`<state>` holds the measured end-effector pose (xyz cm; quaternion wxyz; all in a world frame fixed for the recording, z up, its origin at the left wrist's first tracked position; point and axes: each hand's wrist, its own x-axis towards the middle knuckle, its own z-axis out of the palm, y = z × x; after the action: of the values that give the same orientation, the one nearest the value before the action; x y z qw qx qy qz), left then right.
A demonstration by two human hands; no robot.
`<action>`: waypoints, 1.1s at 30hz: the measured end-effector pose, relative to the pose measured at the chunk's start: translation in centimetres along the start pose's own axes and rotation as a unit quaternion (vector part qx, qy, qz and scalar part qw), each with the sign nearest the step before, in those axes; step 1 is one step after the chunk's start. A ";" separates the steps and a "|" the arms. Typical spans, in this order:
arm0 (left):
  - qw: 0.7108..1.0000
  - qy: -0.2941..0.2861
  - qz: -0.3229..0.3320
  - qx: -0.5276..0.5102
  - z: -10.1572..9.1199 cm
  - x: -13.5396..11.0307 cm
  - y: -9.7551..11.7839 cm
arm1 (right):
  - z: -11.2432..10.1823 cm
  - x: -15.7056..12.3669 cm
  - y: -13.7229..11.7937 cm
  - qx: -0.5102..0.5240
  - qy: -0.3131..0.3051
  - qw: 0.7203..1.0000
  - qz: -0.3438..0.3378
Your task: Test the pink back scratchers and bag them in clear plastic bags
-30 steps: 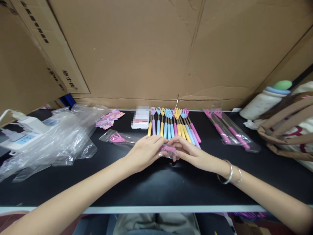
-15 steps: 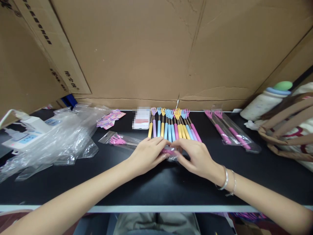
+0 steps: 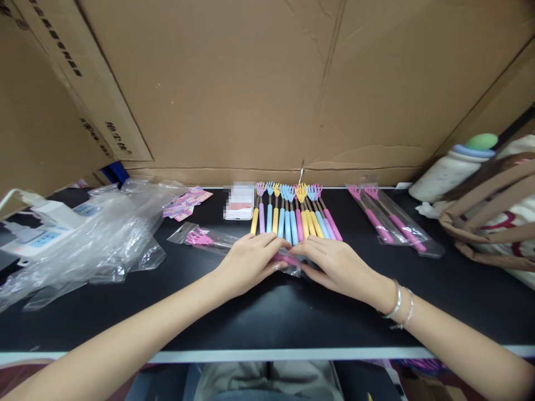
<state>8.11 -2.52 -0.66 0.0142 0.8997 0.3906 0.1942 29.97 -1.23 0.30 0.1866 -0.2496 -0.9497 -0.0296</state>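
Observation:
A pink back scratcher in a clear plastic sleeve lies crosswise before me, its claw end to the left. My left hand is closed around its handle part. At the sleeve's right end, my right hand pinches the plastic near the handle tip; its exact grip is partly hidden. Just beyond my hands, several unwrapped back scratchers in yellow, blue, purple and pink lie side by side, claws pointing away. To the right rest two sleeved pink back scratchers.
Clear plastic sleeves are heaped at left, partly over a power strip. Printed cards and a phone-like white object lie at the back. At right stand a bottle and a bag. Cardboard walls the desk's back.
My right hand has shifted slightly along the sleeve's right end, and more of the pink handle shows between my hands. My left hand stays nearly in place.

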 end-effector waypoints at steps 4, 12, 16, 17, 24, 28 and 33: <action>1.000 -0.009 0.009 -0.012 -0.1 0.1 0.0 | 0.1 0.1 0.1 -0.011 0.005 1.000 -0.009; 0.998 -0.020 0.045 -0.026 0.6 -0.1 -0.3 | -0.1 0.2 -0.3 -0.048 0.043 0.997 -0.033; 0.998 -0.017 0.062 -0.016 0.7 -0.1 -0.3 | 0.0 0.1 -0.4 -0.060 0.052 0.996 -0.033; 0.998 -0.016 0.066 -0.010 0.6 -0.1 -0.2 | 0.0 0.1 -0.4 -0.061 0.054 0.996 -0.031; 0.995 -0.006 0.088 0.056 -0.5 0.1 -0.4 | -0.5 -0.2 -0.2 -0.056 0.078 0.995 0.011; 0.993 0.035 0.066 0.086 -1.4 0.2 -1.4 | -1.0 -0.6 0.5 0.014 0.116 0.989 0.088; 0.991 0.085 0.001 0.101 -2.6 0.4 -2.6 | -1.8 -0.5 1.0 0.164 0.161 0.953 0.196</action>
<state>5.61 -0.69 1.40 -0.1105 0.8773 0.4067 0.2297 31.47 -0.80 1.79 0.3774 -0.3885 -0.8314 0.1243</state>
